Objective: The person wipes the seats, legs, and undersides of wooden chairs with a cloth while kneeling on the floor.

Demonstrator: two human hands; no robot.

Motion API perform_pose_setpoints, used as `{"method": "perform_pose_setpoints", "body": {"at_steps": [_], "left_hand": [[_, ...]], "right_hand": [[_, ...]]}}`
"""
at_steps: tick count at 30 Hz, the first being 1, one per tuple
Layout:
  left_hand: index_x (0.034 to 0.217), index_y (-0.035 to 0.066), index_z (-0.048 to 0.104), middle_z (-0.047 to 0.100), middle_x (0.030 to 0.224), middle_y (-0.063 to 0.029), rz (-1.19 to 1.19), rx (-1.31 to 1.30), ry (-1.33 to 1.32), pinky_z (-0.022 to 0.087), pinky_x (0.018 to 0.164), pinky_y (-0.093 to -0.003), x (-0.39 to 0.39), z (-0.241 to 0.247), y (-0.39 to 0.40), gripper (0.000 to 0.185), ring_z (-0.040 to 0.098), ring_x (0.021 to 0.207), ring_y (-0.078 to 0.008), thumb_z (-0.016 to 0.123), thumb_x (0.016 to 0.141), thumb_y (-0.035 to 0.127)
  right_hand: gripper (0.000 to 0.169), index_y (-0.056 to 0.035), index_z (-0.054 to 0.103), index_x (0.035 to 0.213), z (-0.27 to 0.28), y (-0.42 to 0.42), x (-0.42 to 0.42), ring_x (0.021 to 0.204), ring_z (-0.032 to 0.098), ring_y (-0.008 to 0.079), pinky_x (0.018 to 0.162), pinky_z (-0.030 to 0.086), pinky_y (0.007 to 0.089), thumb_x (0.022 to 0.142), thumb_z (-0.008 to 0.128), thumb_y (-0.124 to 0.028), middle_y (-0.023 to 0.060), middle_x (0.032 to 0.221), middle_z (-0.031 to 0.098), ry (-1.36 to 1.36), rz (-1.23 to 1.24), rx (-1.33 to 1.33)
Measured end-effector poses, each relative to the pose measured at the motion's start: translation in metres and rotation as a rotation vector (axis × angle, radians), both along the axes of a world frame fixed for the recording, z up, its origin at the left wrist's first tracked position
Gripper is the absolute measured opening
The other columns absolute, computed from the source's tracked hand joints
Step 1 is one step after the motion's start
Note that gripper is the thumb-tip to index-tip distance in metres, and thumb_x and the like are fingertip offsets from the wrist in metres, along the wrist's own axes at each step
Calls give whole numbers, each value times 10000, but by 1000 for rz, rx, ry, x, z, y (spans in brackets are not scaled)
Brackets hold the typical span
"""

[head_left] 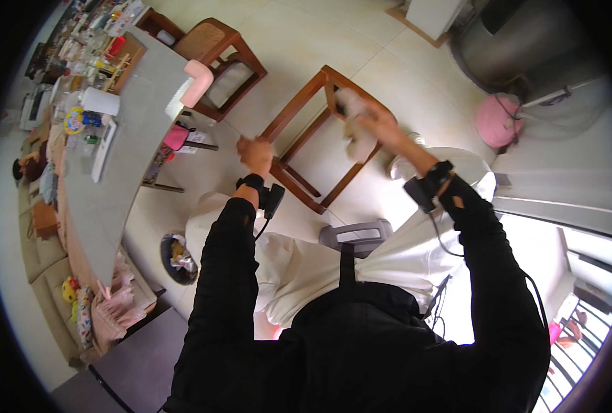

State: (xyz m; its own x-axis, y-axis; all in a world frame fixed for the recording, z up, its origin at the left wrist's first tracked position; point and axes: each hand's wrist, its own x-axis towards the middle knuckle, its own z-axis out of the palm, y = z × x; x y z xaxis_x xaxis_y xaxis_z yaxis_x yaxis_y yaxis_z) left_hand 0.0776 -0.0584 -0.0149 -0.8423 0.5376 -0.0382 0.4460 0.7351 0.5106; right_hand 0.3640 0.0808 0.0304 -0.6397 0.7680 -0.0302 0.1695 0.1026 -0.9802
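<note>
A wooden chair or stool frame [306, 116] lies tipped over on the tiled floor before me, its legs and rails showing. My left hand [255, 154] is closed around the end of one of its wooden legs. In my right hand [379, 123] is a pale cloth [360, 142], blurred by motion, held against the frame at the upper right. Black straps with small devices sit on both wrists.
A grey table [153, 67] crowded with household items stands at the left, a pink corner guard [197, 82] on its edge. Behind it is another wooden chair [223, 67]. A waste bin [179, 258], a grey plastic step stool [357, 235] and a pink round object [498, 120] are nearby.
</note>
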Motion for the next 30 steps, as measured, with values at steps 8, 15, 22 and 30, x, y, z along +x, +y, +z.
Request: {"method": "perform_pose_setpoints", "body": {"at_steps": [8, 15, 22, 30], "left_hand": [[800, -22, 595, 603, 769, -125, -281, 127, -672, 419, 694, -353, 100, 38, 95, 481, 542, 727, -229, 552, 771, 456], [1012, -21, 521, 526, 890, -109, -118, -31, -925, 481, 619, -325, 159, 6, 177, 572, 518, 782, -209, 617, 726, 465], [1096, 14, 428, 456, 972, -170, 132, 79, -1128, 489, 709, -468, 178, -17, 207, 427, 497, 852, -304, 585, 775, 247], [993, 50, 470, 489, 959, -109, 84, 86, -1444, 441, 751, -442, 137, -35, 199, 267, 487, 836, -239, 538, 751, 142]], "right_hand": [[499, -25, 375, 1251, 52, 78, 30, 1060, 451, 199, 905, 337, 270, 810, 530, -200, 126, 1185, 471, 295, -587, -134], [502, -20, 332, 1253, 34, 110, 52, 1043, 432, 188, 893, 336, 288, 810, 505, -181, 97, 1170, 452, 583, -1054, -332], [485, -26, 348, 1235, 35, 122, 65, 1020, 436, 184, 892, 330, 289, 802, 505, -181, 87, 1134, 468, 660, -1037, -393], [480, -15, 361, 1225, 41, 123, 55, 1036, 442, 206, 894, 338, 300, 799, 501, -186, 119, 1149, 467, 563, -998, -362]]}}
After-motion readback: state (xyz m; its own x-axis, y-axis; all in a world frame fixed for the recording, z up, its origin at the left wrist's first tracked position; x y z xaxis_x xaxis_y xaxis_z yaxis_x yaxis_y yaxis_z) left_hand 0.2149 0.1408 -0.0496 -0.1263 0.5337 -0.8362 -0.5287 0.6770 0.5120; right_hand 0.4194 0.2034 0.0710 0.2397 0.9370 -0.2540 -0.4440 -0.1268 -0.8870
